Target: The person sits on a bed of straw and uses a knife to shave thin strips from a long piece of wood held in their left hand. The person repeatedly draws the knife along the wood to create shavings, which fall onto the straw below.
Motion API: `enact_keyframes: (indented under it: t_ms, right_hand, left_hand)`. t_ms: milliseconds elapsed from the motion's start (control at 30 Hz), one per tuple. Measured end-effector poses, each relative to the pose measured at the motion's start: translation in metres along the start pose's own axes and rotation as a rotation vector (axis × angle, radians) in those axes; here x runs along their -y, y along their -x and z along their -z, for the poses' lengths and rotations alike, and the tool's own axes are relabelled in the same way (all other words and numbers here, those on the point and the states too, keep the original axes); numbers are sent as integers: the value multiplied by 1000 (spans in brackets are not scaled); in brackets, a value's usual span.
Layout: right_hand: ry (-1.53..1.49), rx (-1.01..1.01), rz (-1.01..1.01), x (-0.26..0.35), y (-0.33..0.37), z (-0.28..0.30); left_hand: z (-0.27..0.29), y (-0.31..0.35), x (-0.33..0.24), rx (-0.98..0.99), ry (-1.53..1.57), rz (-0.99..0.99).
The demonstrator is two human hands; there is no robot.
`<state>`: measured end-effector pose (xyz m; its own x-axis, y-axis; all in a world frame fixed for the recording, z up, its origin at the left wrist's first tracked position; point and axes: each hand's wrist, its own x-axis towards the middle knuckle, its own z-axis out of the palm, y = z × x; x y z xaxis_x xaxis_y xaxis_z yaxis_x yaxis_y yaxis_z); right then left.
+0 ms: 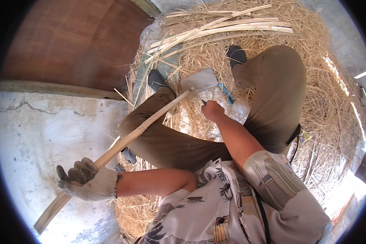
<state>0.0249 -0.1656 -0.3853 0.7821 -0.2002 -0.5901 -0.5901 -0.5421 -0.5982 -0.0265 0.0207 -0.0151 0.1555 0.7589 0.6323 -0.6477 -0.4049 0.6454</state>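
Note:
My left hand (83, 179), in a grey-palmed white work glove, is out to the left with its fingers curled around a long bamboo strip (128, 138). The strip slants across my left leg, its far end touching or just above a flat grey slab (201, 80) between my feet. My right hand (212, 110), bare, is closed just right of that far end. A small dark tip pokes out of its fingers; the rest of what it grips is hidden. On the straw beyond it, beside the slab, lies a blue box cutter (226, 93).
Several pale split bamboo strips (223, 28) lie in a pile beyond my feet. Straw-like shavings (313, 81) cover the ground around my bent legs (272, 89). A whitewashed wall (53, 134) and a brown wooden panel (77, 44) stand close on the left.

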Motion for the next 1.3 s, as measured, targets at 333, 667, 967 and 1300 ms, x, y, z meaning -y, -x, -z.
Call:
enact_keyframes:
  t_ms: [333,667,967,1300]
  right_hand:
    - [-2,-66,89,6,5,-4]
    - [-120,-108,155,1,-5,-19]
    - [-83,-92,95,-3,-4,-22]
    - [-479,-343,554,97,48,60]
  left_hand:
    - [56,-52,29,760,862,178]
    - [59,-56,29,900,950,168]
    - [57,-48,26,661,849,238]
    - [43,-24,8,723,908,173]
